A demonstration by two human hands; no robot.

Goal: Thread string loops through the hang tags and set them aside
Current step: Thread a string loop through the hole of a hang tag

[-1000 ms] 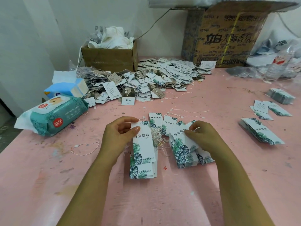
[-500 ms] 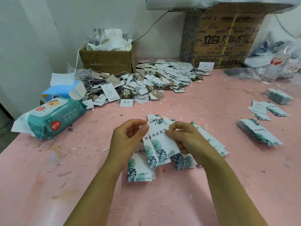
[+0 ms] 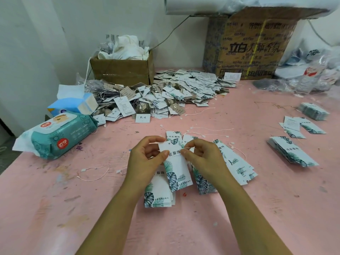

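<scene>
Your left hand pinches the top of one hang tag between thumb and fingers, above the pink table. Your right hand pinches a thin string loop at the right edge of this tag. More tags lie stacked under it.

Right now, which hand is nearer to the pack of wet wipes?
Left. The left hand, holding the tag, is right of the wipes pack; the right hand, pinching the string, is farther right, past the tag.
</scene>
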